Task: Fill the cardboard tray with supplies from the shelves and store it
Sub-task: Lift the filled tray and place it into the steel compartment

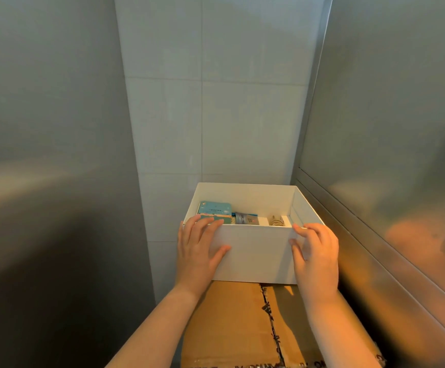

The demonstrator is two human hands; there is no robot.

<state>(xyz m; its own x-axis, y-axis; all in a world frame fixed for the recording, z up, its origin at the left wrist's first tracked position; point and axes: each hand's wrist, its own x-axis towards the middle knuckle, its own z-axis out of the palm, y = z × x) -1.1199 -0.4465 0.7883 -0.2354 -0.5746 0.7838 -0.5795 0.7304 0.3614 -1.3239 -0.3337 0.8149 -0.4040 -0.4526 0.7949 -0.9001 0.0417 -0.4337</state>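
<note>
A white cardboard tray [258, 251] rests on top of a brown taped carton [232, 322], pushed towards a tiled wall. Inside it I see a teal box [214, 208], a small blue and grey packet [245, 218] and a small metallic item [276, 221] on a white insert. My left hand [198, 251] lies flat against the tray's near left corner, fingers spread, fingertips over the rim. My right hand [315, 253] presses the near right corner the same way. Both hands touch the tray's front wall; whether they grip it is unclear.
A white tiled wall [216, 115] stands straight behind the tray. Brushed metal panels close in on the left [51, 181] and the right [391, 155], forming a narrow gap that the carton and tray nearly fill.
</note>
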